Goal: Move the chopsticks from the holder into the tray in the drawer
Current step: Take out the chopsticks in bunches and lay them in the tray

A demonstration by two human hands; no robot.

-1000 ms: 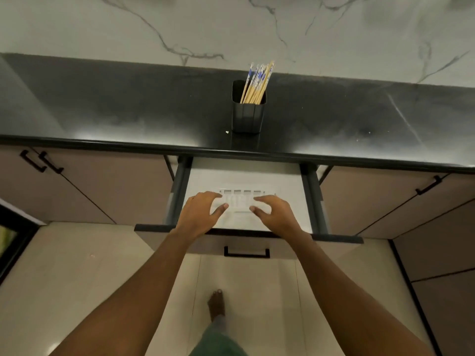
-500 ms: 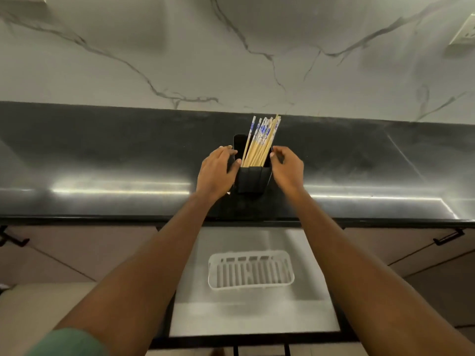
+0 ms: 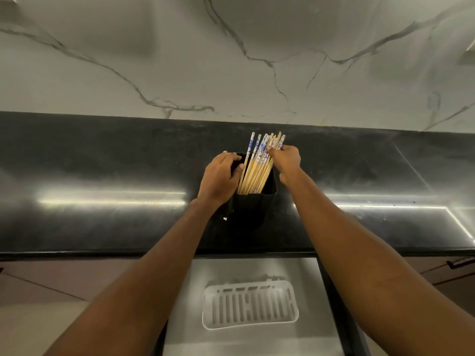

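Observation:
A bundle of wooden chopsticks (image 3: 257, 168) with blue-and-white tops leans to the right in a black holder (image 3: 253, 209) on the dark counter. My left hand (image 3: 221, 177) grips the holder's left rim and side. My right hand (image 3: 285, 160) closes its fingers around the upper part of the chopsticks from the right. Below the counter, an open drawer (image 3: 257, 337) holds a white slotted tray (image 3: 250, 305) with nothing in it.
The black counter (image 3: 102, 181) runs across the view with a marbled white wall (image 3: 231, 60) behind it. Closed cabinet fronts flank the drawer, with a dark handle (image 3: 460, 263) on the right one.
Both hands left the tray in the drawer and rose to the holder. My right hand has since moved from the holder's side onto the chopsticks.

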